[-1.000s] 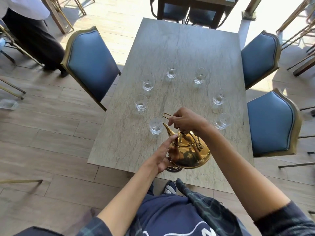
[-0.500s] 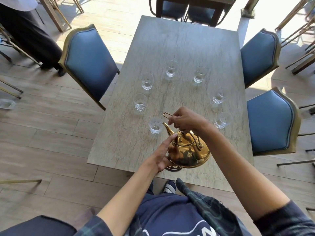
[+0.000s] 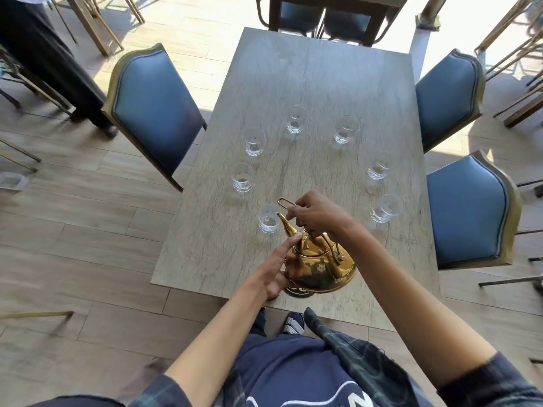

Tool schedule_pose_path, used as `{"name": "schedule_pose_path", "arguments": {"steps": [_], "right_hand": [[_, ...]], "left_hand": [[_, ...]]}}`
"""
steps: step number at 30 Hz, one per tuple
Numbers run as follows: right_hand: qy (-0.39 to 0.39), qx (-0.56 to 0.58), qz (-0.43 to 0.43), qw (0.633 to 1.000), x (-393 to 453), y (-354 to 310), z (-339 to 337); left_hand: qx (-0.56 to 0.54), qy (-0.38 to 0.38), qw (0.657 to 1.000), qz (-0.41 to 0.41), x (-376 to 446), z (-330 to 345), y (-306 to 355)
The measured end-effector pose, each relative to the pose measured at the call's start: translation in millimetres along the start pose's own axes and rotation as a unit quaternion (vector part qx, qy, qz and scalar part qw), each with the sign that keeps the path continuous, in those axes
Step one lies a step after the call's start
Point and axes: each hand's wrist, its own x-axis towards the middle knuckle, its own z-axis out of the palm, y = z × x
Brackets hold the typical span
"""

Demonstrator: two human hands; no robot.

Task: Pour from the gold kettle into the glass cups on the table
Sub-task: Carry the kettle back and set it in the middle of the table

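Observation:
The gold kettle [image 3: 318,267] is lifted just above the near edge of the stone table [image 3: 317,74] and tilted to the left. My right hand [image 3: 316,214] grips its wire handle from above. My left hand [image 3: 276,267] rests against the kettle's left side, its forefinger stretched up to the lid. The spout tip hangs over the rim of the nearest glass cup [image 3: 268,218]. Several more glass cups stand in a ring, among them one at the left [image 3: 242,177], one at the back [image 3: 296,118] and one at the right [image 3: 384,207].
Blue padded chairs flank the table: one on the left [image 3: 152,107], two on the right [image 3: 448,95] [image 3: 470,210]. A dark round coaster [image 3: 296,290] lies under the kettle at the table's edge. A person in dark trousers [image 3: 44,48] stands at the far left.
The kettle has moved a little to the left and tipped further, so its spout now reaches over the nearest cup. Both hands keep their places on it.

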Motion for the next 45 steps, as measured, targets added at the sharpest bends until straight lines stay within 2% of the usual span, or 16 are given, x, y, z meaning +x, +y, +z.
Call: {"name": "schedule_pose_path", "arguments": {"steps": [3,13,30,34,40,45], "right_hand": [[0.02,-0.011,-0.01,1.0,-3.9,5.3,8.0],[0.084,0.073,-0.032,0.993,-27.8,26.6,31.1],[0.1,0.142,-0.019,0.985,-62.3,69.7,17.9],[0.089,0.168,-0.016,0.982,-70.7,82.1,10.6],[0.02,0.3,-0.024,0.953,-85.5,88.7,-22.9],[0.021,0.303,-0.044,0.952,-92.1,73.9,-42.8]], "left_hand": [[0.021,0.005,1.0,0.004,0.5,-7.8,-0.7],[0.026,0.013,0.999,0.043,6.8,-23.3,-2.6],[0.049,-0.012,0.996,0.08,15.1,2.4,-24.5],[0.049,-0.003,0.997,0.066,18.4,11.9,-32.1],[0.139,-0.012,0.985,0.104,24.5,27.7,-19.9],[0.184,-0.002,0.974,0.132,33.4,29.7,3.6]]}}
